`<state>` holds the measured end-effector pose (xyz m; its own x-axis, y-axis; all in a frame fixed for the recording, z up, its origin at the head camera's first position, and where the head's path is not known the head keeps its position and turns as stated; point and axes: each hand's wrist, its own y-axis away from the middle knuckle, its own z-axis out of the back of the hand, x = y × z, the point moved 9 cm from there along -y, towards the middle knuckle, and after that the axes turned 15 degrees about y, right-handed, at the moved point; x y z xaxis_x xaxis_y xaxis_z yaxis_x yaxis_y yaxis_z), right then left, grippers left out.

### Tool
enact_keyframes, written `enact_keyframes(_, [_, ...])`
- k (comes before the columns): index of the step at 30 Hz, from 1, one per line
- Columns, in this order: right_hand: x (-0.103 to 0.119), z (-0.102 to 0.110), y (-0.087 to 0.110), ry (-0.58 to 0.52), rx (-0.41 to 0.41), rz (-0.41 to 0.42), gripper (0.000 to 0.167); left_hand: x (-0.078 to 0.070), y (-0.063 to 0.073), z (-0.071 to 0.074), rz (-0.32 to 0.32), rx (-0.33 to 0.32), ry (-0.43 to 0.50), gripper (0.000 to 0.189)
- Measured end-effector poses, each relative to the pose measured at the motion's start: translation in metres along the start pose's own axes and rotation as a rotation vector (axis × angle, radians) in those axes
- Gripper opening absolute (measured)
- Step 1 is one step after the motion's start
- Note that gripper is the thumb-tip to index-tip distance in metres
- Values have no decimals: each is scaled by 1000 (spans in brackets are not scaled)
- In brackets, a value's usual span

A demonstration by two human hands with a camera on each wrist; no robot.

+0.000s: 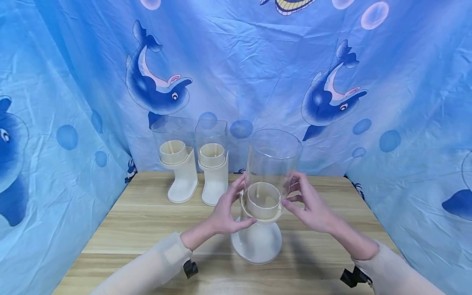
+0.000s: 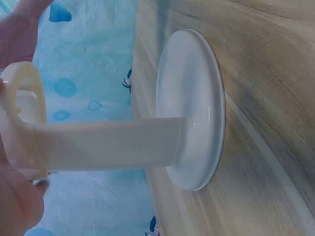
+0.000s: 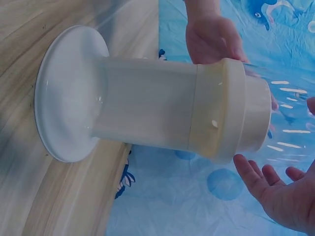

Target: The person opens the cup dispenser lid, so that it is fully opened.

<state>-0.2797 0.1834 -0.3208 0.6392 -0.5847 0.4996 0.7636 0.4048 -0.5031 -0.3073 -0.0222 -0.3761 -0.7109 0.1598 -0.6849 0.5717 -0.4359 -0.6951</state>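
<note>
Blue dolphin-print sheeting (image 1: 239, 49) surrounds our wood-grain tabletop (image 1: 136, 241), w/ dolphins at approx. 11 & 2 o'clock. Our big white stand (image 3: 147, 103) is upright on the wood, approx. 5 o'clock from view centre: round base (image 2: 194, 73), collar (image 3: 231, 113), inner cup (image 1: 263, 212), clear tube (image 1: 274, 153) above. At the collar's 9 o'clock, our L hand (image 1: 226, 211) grasps it, thumb in front, fingers curled behind. At 3 o'clock, our R hand (image 1: 311, 207) has fingers loosely bent by the tube, thumb tip near the collar rim; can't tell if it grips. Toward 10 o'clock of the big one, we've 2 smaller white stands (image 1: 184, 180) side by side, each w/ cup & clear container.
</note>
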Motion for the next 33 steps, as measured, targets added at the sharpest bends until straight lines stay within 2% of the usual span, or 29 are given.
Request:
enact_keyframes(2, [2, -1, -1, 2, 5, -2, 53, 1, 0, 0, 22, 12, 24, 124])
enact_keyframes(5, [3, -1, -4, 9, 1, 8, 48, 1, 1, -2, 45, -7, 24, 124])
enact_keyframes(9, [2, -1, -5, 19, -1, 19, 42, -2, 3, -4, 53, -57, -41, 123])
enact_keyframes(13, [-2, -2, -5, 27, -4, 13, 45, -5, 3, -2, 18, -73, -98, 124])
enact_keyframes(18, [0, -1, -6, 39, -18, 21, 55, -1, -2, 5, -33, -8, -19, 124])
enact_keyframes(20, [1, -1, -6, 33, -14, 19, 54, 3, -4, 4, -24, 21, 14, 123])
enact_keyframes(23, [3, -2, -7, 17, -7, 20, 50, 8, -4, 5, 16, 30, 31, 123])
enact_keyframes(26, [3, -2, -8, -4, -8, 22, 48, 9, -3, 4, 43, 11, 16, 125])
enact_keyframes(33, [-1, -2, -10, -43, 17, 30, 43, 2, 0, 2, 17, -40, -92, 124])
